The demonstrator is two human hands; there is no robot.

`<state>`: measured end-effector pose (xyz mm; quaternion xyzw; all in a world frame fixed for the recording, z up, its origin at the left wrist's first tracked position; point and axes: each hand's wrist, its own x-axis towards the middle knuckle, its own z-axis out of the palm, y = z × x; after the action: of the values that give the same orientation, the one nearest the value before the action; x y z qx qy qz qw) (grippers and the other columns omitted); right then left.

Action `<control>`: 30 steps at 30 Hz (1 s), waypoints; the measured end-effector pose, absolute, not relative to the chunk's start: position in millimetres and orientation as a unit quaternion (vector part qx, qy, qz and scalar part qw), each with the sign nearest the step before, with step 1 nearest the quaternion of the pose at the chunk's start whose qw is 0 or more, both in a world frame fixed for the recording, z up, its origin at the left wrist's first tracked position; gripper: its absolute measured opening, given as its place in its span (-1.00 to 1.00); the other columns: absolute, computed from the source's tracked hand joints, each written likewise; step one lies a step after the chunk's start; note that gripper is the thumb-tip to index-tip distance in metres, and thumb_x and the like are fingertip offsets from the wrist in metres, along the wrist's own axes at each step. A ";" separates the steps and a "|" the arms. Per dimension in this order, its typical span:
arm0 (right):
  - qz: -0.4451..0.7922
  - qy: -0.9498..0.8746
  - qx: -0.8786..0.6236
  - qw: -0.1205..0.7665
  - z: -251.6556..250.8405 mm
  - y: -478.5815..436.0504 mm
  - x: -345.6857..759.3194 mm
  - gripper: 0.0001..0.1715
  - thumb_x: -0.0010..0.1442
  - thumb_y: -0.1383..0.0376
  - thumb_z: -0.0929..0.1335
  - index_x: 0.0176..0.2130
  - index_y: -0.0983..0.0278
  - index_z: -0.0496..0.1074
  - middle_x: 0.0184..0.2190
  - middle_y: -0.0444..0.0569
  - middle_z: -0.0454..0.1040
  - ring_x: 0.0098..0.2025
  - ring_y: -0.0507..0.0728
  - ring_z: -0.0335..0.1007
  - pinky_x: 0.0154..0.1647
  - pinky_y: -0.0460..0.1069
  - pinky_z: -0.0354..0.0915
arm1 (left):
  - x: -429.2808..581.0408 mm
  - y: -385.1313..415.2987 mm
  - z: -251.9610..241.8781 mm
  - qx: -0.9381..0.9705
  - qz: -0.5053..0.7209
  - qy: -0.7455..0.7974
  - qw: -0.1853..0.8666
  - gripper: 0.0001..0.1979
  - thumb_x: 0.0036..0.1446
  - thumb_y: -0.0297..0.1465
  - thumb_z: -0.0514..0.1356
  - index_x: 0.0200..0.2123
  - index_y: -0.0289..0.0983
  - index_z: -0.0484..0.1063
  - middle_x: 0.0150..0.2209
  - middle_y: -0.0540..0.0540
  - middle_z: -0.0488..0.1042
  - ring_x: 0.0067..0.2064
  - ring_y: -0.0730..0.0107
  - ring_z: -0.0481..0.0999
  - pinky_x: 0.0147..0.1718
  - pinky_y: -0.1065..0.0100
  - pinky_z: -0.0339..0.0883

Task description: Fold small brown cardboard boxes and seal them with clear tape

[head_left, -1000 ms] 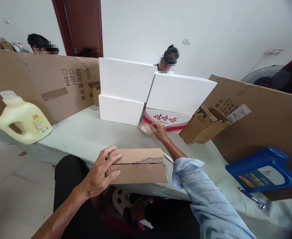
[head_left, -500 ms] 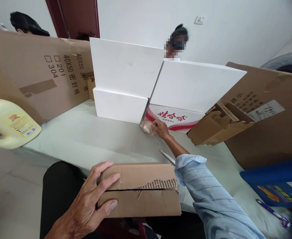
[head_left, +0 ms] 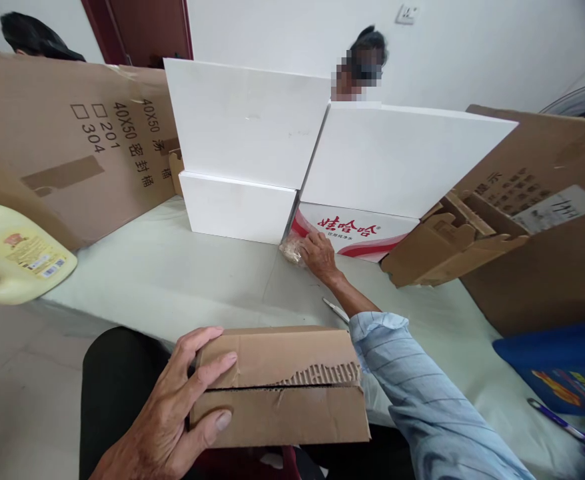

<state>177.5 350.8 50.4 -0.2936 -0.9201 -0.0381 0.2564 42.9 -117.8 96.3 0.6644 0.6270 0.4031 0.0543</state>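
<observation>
- White boxes (head_left: 247,123), stacked, wall off the back of the tabletop (head_left: 212,287); red-and-white carton (head_left: 375,248) sits bottom R of stack.
- Tall brown cardboard on L (head_left: 82,133) & R (head_left: 557,273) closes in the sides.
- Open brown box (head_left: 437,250) stands b/w carton & R cardboard.
- Yellow jug (head_left: 22,257) far L; blue bottle (head_left: 547,373) far R, both cut by edge of view; purple tool (head_left: 562,420) just in front of bottle.
- Thin white tool (head_left: 336,309) lies beyond small cardboard box, end hidden by R sleeve (head_left: 412,380); nearest thing to R forearm.
- 2 other ppl behind: dark hair shows over L cardboard (head_left: 37,37), head over stack (head_left: 362,60).
- Small cardboard box (head_left: 282,420) at near edge of tabletop, strip of torn corrugation along its seam.
- L hand (head_left: 172,407) clasps box's L end, thumb one side of seam, index on other.
- R hand (head_left: 321,257) reaches fwd, fingers on clear plastic bundle (head_left: 290,251) by carton's L corner; can't tell if grip's closed.
- Vs 0.5 s ago: R fingers further over bundle; L hand same spot on box; view shifted, so stack sits higher in it, less of blue bottle showing.
</observation>
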 end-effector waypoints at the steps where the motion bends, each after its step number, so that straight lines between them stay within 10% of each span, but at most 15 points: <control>1: -0.041 -0.923 -0.289 0.250 48.1 351.6 177.5 -0.63 0.48 0.27 0.22 -0.01 0.27 0.58 -0.03 0.20 0.52 0.09 0.36 0.28 0.17 0.19 0.22 | 42.6 -117.8 97.3 0.664 0.402 0.628 0.054 -0.40 0.40 -0.30 0.18 0.46 0.09 0.27 0.49 -0.22 0.16 0.40 -0.20 0.35 0.26 -0.22 0.49; 8: -0.021 -0.929 -0.309 0.205 29.8 353.0 184.7 -0.40 0.53 0.27 0.14 0.38 0.41 0.40 0.18 0.31 0.47 0.16 0.39 0.29 0.21 0.23 0.24 | 43.1 -117.2 104.8 0.655 0.395 0.639 0.084 -0.38 0.40 -0.30 0.20 0.47 0.13 0.24 0.49 -0.22 0.14 0.44 -0.23 0.29 0.31 -0.29 0.40; 19: 0.028 -0.927 -0.330 0.174 82.1 322.4 194.4 -0.27 0.47 0.14 0.29 0.46 0.44 0.24 0.33 0.41 0.38 0.26 0.46 0.36 0.14 0.25 0.41 | 33.6 -116.1 109.6 0.669 0.372 0.633 0.113 -0.40 0.43 -0.20 0.23 0.47 0.02 0.24 0.51 -0.27 0.09 0.48 -0.23 0.23 0.37 -0.22 0.32; 30: 0.149 -0.910 -0.087 0.376 187.1 93.0 301.2 -0.73 0.47 0.04 0.41 -0.01 0.12 0.62 -0.11 0.04 0.61 -0.07 0.26 0.50 -0.07 0.17 0.45 | 22.7 -112.3 123.9 0.691 0.374 0.603 0.139 -0.12 0.30 0.06 0.33 0.54 -0.06 0.12 0.51 -0.31 0.11 0.51 -0.26 0.18 0.43 -0.18 0.27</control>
<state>301.2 93.0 187.1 -0.0868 -0.9105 0.1495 0.3758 22.7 -112.3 123.9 0.6909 0.6031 0.3737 0.1390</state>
